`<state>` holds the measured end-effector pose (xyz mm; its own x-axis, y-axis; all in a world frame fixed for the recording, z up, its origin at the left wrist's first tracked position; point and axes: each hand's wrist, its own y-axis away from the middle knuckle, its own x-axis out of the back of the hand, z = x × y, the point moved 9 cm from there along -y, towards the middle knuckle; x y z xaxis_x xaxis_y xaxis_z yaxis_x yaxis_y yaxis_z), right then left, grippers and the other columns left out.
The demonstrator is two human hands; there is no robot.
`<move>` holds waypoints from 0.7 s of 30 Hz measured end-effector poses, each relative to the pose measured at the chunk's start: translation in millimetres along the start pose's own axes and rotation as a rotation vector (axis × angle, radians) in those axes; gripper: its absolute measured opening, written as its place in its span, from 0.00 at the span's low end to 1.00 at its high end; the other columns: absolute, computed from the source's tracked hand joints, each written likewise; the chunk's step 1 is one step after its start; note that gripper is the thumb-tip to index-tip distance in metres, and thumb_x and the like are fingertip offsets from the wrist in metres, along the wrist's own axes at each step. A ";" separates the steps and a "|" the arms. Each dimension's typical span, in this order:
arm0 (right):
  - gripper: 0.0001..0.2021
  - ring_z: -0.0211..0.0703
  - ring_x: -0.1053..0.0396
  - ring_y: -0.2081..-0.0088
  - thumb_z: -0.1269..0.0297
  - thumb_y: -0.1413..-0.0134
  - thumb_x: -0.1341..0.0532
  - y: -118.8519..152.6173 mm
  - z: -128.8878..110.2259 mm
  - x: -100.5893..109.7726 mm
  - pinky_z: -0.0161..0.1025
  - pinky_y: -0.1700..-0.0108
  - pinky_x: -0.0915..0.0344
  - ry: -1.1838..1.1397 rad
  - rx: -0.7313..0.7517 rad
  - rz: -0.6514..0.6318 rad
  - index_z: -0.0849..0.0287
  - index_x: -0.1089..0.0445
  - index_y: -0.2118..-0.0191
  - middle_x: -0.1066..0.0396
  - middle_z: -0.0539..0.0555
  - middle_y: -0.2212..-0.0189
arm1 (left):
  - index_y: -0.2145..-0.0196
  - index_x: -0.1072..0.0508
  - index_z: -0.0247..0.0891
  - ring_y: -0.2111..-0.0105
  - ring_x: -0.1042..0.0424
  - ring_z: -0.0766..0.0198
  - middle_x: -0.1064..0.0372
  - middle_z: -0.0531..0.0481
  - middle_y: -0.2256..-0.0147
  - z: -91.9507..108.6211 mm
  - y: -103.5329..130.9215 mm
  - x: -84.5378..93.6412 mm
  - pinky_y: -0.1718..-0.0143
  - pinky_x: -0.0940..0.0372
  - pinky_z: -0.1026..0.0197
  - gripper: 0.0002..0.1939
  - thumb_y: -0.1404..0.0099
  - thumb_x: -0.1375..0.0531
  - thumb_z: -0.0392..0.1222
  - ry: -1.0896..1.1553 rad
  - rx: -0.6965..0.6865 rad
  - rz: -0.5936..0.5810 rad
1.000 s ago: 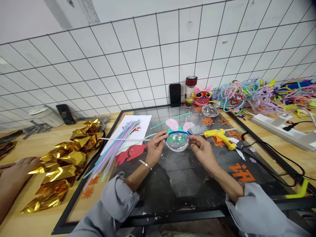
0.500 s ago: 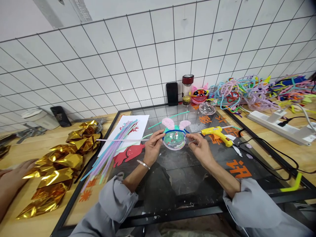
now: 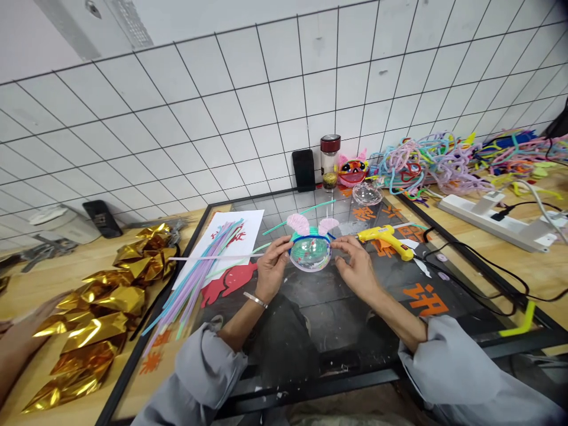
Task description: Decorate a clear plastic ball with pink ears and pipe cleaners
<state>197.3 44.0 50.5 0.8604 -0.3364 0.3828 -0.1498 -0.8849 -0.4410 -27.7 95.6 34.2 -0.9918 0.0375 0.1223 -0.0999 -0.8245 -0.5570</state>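
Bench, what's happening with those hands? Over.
Left hand gripping clear, pink-eared craft piece. Right hand at its opposite edge. Yellow glue gun lying near right hand.

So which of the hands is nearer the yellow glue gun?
Right: the right hand is beside the nozzle end of the yellow glue gun; the left hand is farther off, across the clear rounded piece.

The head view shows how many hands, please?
3: left hand and right hand at the clear dome; another person's hand, partly hidden, beside the gold foil.
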 end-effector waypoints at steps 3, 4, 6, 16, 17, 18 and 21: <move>0.19 0.47 0.28 0.59 0.73 0.56 0.46 1.5 -2.6 -2.6 0.45 0.53 0.29 0.015 0.034 -0.014 0.59 0.25 0.58 0.28 0.57 0.60 | 0.57 0.18 0.43 0.48 0.26 0.56 0.24 0.44 0.50 -0.1 0.1 0.4 0.44 0.32 0.50 0.11 0.35 0.36 0.47 0.006 0.000 0.008; 0.20 0.46 0.28 0.61 0.74 0.56 0.45 1.8 -1.8 -3.2 0.45 0.55 0.29 0.012 0.030 -0.020 0.59 0.25 0.57 0.27 0.56 0.62 | 0.57 0.18 0.44 0.48 0.26 0.56 0.24 0.44 0.51 -0.4 0.1 0.3 0.45 0.32 0.50 0.11 0.35 0.36 0.47 0.009 0.001 0.010; 0.20 0.45 0.28 0.63 0.74 0.56 0.45 1.9 -0.6 -3.4 0.44 0.57 0.29 0.004 0.026 -0.029 0.58 0.25 0.56 0.27 0.55 0.64 | 0.57 0.18 0.43 0.49 0.26 0.56 0.24 0.44 0.51 -1.0 0.1 -0.3 0.46 0.31 0.51 0.11 0.35 0.36 0.47 0.023 0.001 0.010; 0.16 0.46 0.28 0.61 0.74 0.57 0.46 -0.4 -7.3 2.4 0.44 0.57 0.29 -0.004 0.081 0.031 0.58 0.26 0.62 0.26 0.56 0.61 | 0.58 0.18 0.43 0.49 0.27 0.57 0.25 0.44 0.53 0.9 -0.4 -2.2 0.47 0.31 0.53 0.10 0.35 0.36 0.46 0.043 -0.011 0.004; 0.16 0.45 0.27 0.62 0.74 0.58 0.46 -0.5 -6.6 2.1 0.43 0.58 0.28 -0.009 0.076 0.031 0.58 0.26 0.63 0.26 0.56 0.62 | 0.58 0.18 0.44 0.49 0.27 0.57 0.25 0.44 0.52 1.0 -0.3 -2.3 0.47 0.31 0.53 0.10 0.35 0.36 0.46 0.044 -0.012 0.001; 0.15 0.45 0.27 0.63 0.74 0.58 0.46 -0.6 -5.6 1.8 0.43 0.59 0.28 -0.015 0.069 0.032 0.58 0.26 0.63 0.26 0.56 0.63 | 0.58 0.18 0.44 0.49 0.27 0.57 0.25 0.44 0.52 1.0 -0.3 -2.5 0.48 0.31 0.53 0.10 0.35 0.36 0.46 0.046 -0.012 -0.001; 0.15 0.44 0.27 0.65 0.73 0.59 0.46 -0.7 -1.2 1.8 0.43 0.61 0.28 -0.036 0.040 0.037 0.58 0.27 0.64 0.25 0.55 0.66 | 0.58 0.18 0.44 0.50 0.27 0.58 0.25 0.44 0.52 0.4 0.2 -3.0 0.48 0.31 0.54 0.10 0.35 0.36 0.45 0.048 -0.012 0.000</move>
<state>198.4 43.7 52.5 0.8717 -0.3562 0.3366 -0.1628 -0.8583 -0.4867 -24.7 95.1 34.0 -0.9944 0.0653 0.0830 -0.1010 -0.8175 -0.5670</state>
